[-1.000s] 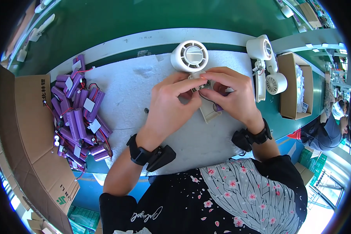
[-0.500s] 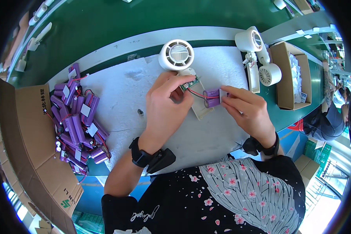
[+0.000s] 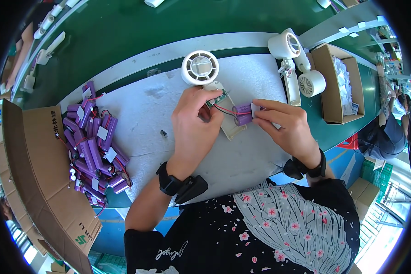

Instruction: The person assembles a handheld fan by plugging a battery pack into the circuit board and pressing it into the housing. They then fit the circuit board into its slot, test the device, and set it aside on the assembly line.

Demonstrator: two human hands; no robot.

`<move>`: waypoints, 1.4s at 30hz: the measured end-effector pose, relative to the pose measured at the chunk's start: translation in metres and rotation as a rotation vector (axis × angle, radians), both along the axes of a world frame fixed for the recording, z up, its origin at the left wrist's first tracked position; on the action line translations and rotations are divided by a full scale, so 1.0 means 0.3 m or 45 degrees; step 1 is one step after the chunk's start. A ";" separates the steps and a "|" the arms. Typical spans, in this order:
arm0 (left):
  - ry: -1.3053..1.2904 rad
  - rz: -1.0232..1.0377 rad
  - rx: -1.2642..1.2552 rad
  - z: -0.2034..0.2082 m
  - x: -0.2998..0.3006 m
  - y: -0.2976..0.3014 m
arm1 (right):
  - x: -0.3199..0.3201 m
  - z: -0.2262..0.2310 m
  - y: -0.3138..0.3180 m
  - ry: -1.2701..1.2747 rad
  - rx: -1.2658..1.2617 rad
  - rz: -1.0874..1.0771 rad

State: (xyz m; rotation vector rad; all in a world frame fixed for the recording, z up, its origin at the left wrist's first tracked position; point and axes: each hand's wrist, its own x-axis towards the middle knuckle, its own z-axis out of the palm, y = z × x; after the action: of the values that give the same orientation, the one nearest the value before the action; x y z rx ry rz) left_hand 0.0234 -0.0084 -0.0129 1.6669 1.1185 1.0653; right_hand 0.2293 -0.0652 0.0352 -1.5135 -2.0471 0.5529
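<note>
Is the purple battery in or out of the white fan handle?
Out: the right hand holds the purple battery above the open fan handle, red wires running to the circuit board.

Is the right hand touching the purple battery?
Touching. The head view shows the right hand with its fingertips pinching the end of the purple battery.

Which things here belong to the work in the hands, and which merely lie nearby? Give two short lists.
In hand:
left hand on the small green circuit board
white fan with open handle
right hand holding the purple battery

Lying about:
heap of purple batteries
two more white fans
cardboard box
</note>
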 end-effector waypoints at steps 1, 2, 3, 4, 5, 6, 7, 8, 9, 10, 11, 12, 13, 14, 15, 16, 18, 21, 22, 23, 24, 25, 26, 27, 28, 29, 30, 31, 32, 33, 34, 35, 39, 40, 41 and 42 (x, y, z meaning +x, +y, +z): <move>-0.006 -0.002 0.004 -0.001 0.000 0.001 | 0.001 -0.005 -0.001 -0.029 0.078 0.026; -0.008 -0.004 0.006 -0.001 0.001 0.001 | 0.002 -0.006 -0.003 -0.031 0.080 0.024; -0.017 -0.009 0.003 -0.001 0.003 0.002 | 0.002 -0.005 -0.005 -0.031 0.078 0.018; -0.023 -0.013 0.000 -0.002 0.002 0.002 | 0.000 -0.007 -0.006 -0.028 0.075 0.013; -0.029 -0.016 -0.003 -0.004 0.001 0.002 | -0.003 -0.008 -0.006 -0.025 0.072 0.008; -0.028 -0.017 -0.003 -0.007 0.000 0.003 | -0.010 -0.006 -0.004 -0.024 0.072 0.007; -0.048 -0.018 -0.018 -0.010 -0.001 0.003 | -0.021 0.000 0.002 -0.060 0.043 0.006; -0.068 -0.018 -0.034 -0.013 -0.002 0.004 | -0.032 0.005 0.007 -0.095 0.013 0.005; -0.090 -0.018 -0.050 -0.015 -0.002 0.004 | -0.036 0.009 0.010 -0.133 -0.017 0.005; -0.091 -0.018 -0.051 -0.016 -0.003 0.006 | -0.034 0.004 0.010 -0.135 -0.018 0.005; -0.101 -0.028 -0.055 -0.018 -0.005 0.008 | -0.031 -0.007 0.013 -0.186 -0.004 -0.001; -0.112 -0.038 -0.060 -0.019 -0.006 0.010 | -0.028 -0.018 0.015 -0.238 0.009 -0.007; -0.123 -0.049 -0.065 -0.021 -0.006 0.010 | -0.025 -0.023 0.016 -0.290 0.022 -0.013; -0.123 -0.043 -0.067 -0.021 -0.008 0.010 | -0.021 -0.020 0.015 -0.290 0.021 -0.008; -0.125 -0.046 -0.067 -0.019 -0.010 0.010 | -0.013 -0.010 0.010 -0.205 -0.003 0.012; -0.127 -0.050 -0.067 -0.017 -0.011 0.010 | -0.005 -0.001 0.006 -0.121 -0.028 0.030; -0.129 -0.051 -0.069 -0.014 -0.014 0.010 | -0.004 -0.001 0.007 -0.037 -0.055 0.051; -0.110 -0.051 -0.066 -0.012 -0.014 0.012 | -0.018 -0.017 0.011 -0.218 0.130 0.064; -0.109 -0.054 -0.067 -0.013 -0.013 0.013 | -0.020 -0.019 0.011 -0.217 0.128 0.061; -0.115 -0.059 -0.076 -0.013 -0.011 0.012 | -0.022 -0.019 0.009 -0.225 0.123 0.059; -0.122 -0.062 -0.087 -0.013 -0.011 0.011 | -0.024 -0.018 0.007 -0.234 0.117 0.058; -0.129 -0.065 -0.097 -0.014 -0.011 0.011 | -0.025 -0.018 0.005 -0.243 0.110 0.058; -0.130 -0.066 -0.099 -0.015 -0.011 0.011 | -0.022 -0.021 0.005 -0.244 0.108 0.057; -0.135 -0.069 -0.101 -0.018 -0.013 0.012 | -0.019 -0.027 0.006 -0.240 0.087 0.040; -0.139 -0.071 -0.103 -0.020 -0.014 0.014 | -0.014 -0.033 0.009 -0.236 0.066 0.024; -0.142 -0.068 -0.103 -0.022 -0.016 0.015 | -0.008 -0.038 0.013 -0.230 0.046 0.012; -0.141 -0.058 -0.104 -0.022 -0.019 0.015 | 0.016 -0.033 0.013 -0.268 0.040 -0.010; -0.138 -0.055 -0.115 -0.016 -0.024 0.014 | 0.058 -0.016 0.011 -0.307 0.035 -0.026; -0.136 -0.051 -0.127 -0.009 -0.028 0.013 | 0.115 0.018 0.012 -0.199 0.126 -0.132; -0.140 -0.058 -0.136 -0.001 -0.027 0.012 | 0.197 0.068 0.005 -0.098 0.217 -0.248; -0.150 -0.052 -0.135 0.001 -0.029 0.013 | 0.332 0.126 -0.013 -0.278 0.236 -0.470; -0.178 -0.059 -0.157 0.003 -0.029 0.014 | 0.441 0.167 -0.032 -0.459 0.256 -0.694; -0.205 -0.071 -0.195 0.004 -0.013 0.021 | 0.293 0.239 -0.001 -0.218 0.071 -1.070; -0.192 -0.063 -0.197 0.001 -0.025 0.020 | 0.211 0.210 0.022 -0.243 0.077 -0.650; -0.183 -0.067 -0.200 -0.006 -0.033 0.021 | 0.121 0.167 0.039 -0.267 0.083 -0.241; -0.176 -0.064 -0.204 -0.010 -0.043 0.022 | 0.045 0.117 0.061 -0.225 0.041 -0.030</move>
State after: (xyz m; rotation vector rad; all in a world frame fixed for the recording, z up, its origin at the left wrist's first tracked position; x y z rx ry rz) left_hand 0.0104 -0.0016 -0.0159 1.4659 1.0391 1.0158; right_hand 0.2427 -0.0470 0.0703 -1.6159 -2.1552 0.3875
